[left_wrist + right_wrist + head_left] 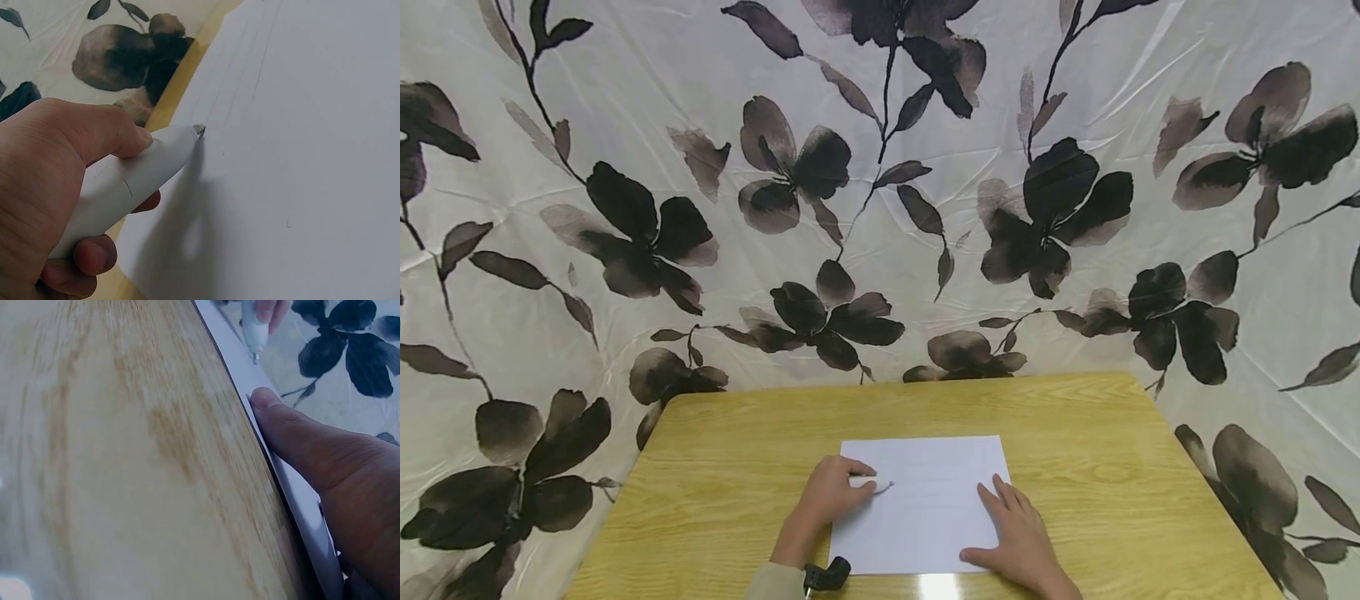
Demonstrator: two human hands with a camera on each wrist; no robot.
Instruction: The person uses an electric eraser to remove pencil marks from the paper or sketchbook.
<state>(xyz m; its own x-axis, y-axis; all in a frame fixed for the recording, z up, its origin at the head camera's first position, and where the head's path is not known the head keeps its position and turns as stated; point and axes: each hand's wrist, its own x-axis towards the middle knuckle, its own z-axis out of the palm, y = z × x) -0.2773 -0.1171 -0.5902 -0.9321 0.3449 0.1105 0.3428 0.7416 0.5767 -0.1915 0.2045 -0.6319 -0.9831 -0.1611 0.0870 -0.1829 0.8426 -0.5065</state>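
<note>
My left hand (833, 493) grips a thick white pen (147, 172), its short metal tip pointing right, close over the paper's upper left part. Thumb and curled fingers wrap round its body. Beneath lies a white sheet of paper (925, 533) on the table. Several faint thin lines (240, 69) run across the sheet in the left wrist view, with tiny marks near them. My right hand (1017, 537) rests on the sheet's right side, fingers spread. In the right wrist view its thumb (281, 415) lies along the paper's near edge.
The wood-grain table (1112, 467) extends on all sides of the sheet. Behind and beside it hangs a pale cloth (910, 275) with dark flowers. A black strap device (827, 575) sits at the left wrist. Light glares on the table's near edge.
</note>
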